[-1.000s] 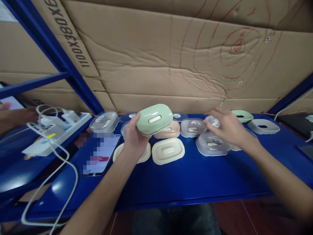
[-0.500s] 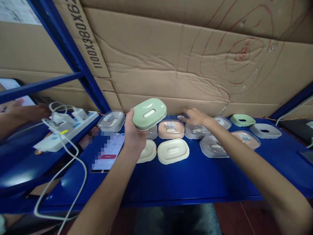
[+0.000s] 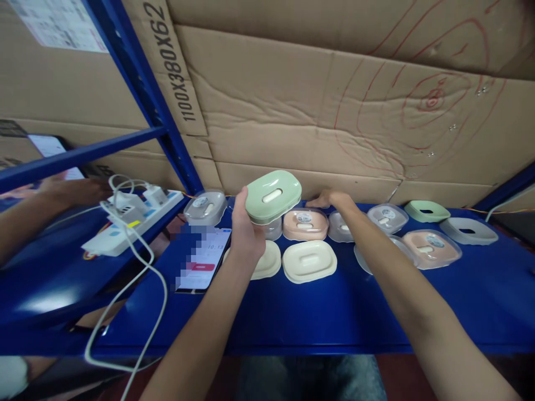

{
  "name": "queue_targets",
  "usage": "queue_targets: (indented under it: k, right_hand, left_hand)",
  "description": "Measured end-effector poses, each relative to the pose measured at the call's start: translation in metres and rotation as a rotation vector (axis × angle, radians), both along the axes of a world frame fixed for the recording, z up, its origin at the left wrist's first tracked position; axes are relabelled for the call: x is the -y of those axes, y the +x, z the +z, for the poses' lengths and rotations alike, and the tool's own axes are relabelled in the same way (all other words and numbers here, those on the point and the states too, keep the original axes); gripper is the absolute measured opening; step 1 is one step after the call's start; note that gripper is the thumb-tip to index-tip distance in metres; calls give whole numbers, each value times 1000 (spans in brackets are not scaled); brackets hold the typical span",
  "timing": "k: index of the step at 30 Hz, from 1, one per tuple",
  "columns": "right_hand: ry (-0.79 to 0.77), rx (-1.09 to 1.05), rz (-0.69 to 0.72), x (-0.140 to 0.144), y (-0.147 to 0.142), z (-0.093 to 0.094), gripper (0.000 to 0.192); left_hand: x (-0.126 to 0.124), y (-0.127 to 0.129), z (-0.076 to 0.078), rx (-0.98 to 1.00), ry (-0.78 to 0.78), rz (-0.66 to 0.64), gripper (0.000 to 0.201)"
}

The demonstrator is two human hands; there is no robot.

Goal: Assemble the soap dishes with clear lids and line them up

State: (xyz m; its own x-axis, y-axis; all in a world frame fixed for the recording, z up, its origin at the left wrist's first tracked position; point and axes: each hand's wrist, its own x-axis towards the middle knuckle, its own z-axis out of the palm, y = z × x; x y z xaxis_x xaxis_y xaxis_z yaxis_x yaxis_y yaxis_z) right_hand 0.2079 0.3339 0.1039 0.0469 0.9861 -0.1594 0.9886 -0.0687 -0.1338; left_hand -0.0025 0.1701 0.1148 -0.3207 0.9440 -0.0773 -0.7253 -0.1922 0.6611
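Note:
My left hand (image 3: 247,231) is closed around the edge of a green oval plastic case (image 3: 273,197) with a white slot in its top, held above the table. My right hand (image 3: 334,199) reaches to the back of the table, behind a peach case with a clear cover (image 3: 307,227). Its fingertips are partly hidden and blurred there, so their grip does not show. Below the green case lie two cream oval pieces, one (image 3: 309,262) in full view and the other (image 3: 267,260) partly covered by my left hand. A grey clear-covered case (image 3: 340,227) sits beside my right wrist.
A phone (image 3: 204,262) lies left of my left forearm. Further left are a power strip (image 3: 134,225) with white cables and another person's arm (image 3: 50,209). At right stand a peach case (image 3: 432,249), a green ring-like shell (image 3: 427,210) and a grey one (image 3: 468,230). Cardboard (image 3: 271,100) walls the back.
The whole view has shifted, so things sit further right. My right hand has gone lower behind the peach case. My left hand keeps hold of the green case.

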Motion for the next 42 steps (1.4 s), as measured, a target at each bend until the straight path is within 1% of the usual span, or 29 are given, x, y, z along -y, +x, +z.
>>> queue_targets:
  k: [4, 8, 10, 14, 16, 17, 20, 21, 23, 25, 26, 27, 29, 32, 38, 42]
  right_hand:
    - [-32, 33, -20, 10, 1, 0, 91]
    - [-24, 27, -27, 21, 0, 1, 101]
    - [-16, 12, -34, 26, 0, 4, 101]
    - [43, -26, -62, 40, 4, 19, 90]
    - [114, -52, -68, 53, 9, 29, 87]
    - [177, -86, -58, 62, 12, 34, 86]
    - [452, -279, 0, 96, 21, 42, 85]
    - [547, -347, 25, 109, 22, 42, 86]
    - [699, -435, 86, 136, 20, 34, 89]
    - [796, -466, 173, 160, 11, 19, 94]
    - [817, -471, 218, 169, 5, 10, 96]
    - [832, -478, 250, 177, -1, 1, 98]
    - [850, -498, 286, 188, -10, -13, 99]
    - [867, -515, 288, 193, -15, -25, 100]
    - [902, -548, 294, 193, -6, -25, 95]
    - [886, -545, 304, 194, -4, -26, 99]
  left_hand:
    - [0, 2, 0, -12, -40, -28, 30]
    - [-1, 4, -5, -51, -58, -66, 27]
    - [-2, 5, -9, -78, -59, -84, 27]
    - [-5, 5, -14, -108, -47, -143, 27]
    - [-4, 6, -15, -110, -27, -185, 31]
    - [-3, 7, -14, -112, -19, -217, 33]
    - [4, 11, -12, -133, 19, -355, 40]
    - [7, 14, -11, -144, 41, -405, 42]
    - [13, 19, -11, -156, 89, -521, 45]
    - [18, 26, -13, -154, 110, -623, 48]
    - [19, 30, -15, -155, 110, -647, 47]
    - [20, 33, -17, -157, 109, -647, 46]
    - [22, 39, -22, -164, 122, -601, 43]
    - [23, 45, -27, -169, 163, -548, 41]
    - [27, 51, -31, -159, 199, -488, 36]
    - [28, 50, -31, -180, 227, -468, 38]
